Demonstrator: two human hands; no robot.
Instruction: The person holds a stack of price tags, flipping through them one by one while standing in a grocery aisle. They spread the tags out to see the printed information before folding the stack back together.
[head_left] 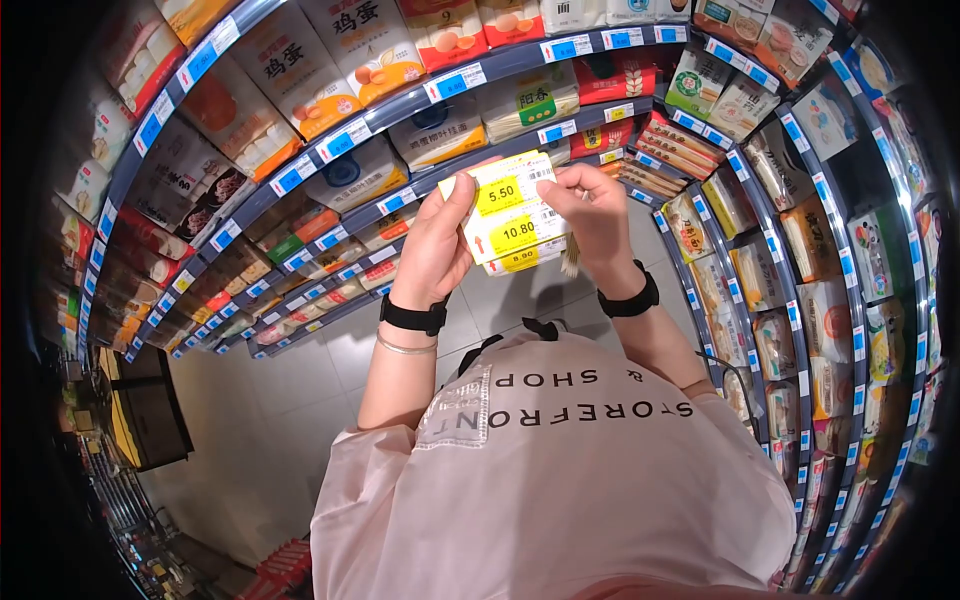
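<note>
A small stack of yellow-and-white price tags (515, 214) is held up in front of the shelves, with 5.50, 10.80 and 8.90 printed on them. My left hand (440, 240) grips the stack by its left edge, thumb on top. At the upper right edge, my right hand (592, 222) pinches the tags between thumb and fingers. Beneath my right hand a bundle of thin pale strips (571, 258) shows; what it is I cannot make out. Black bands circle both wrists.
Curved shelves of packaged noodles (370, 50) run across the front and left, with blue price labels along their edges. More shelves of packets (830, 320) stand close on my right. Grey floor tiles (300, 400) lie below. A red object (280, 570) is at the lower left.
</note>
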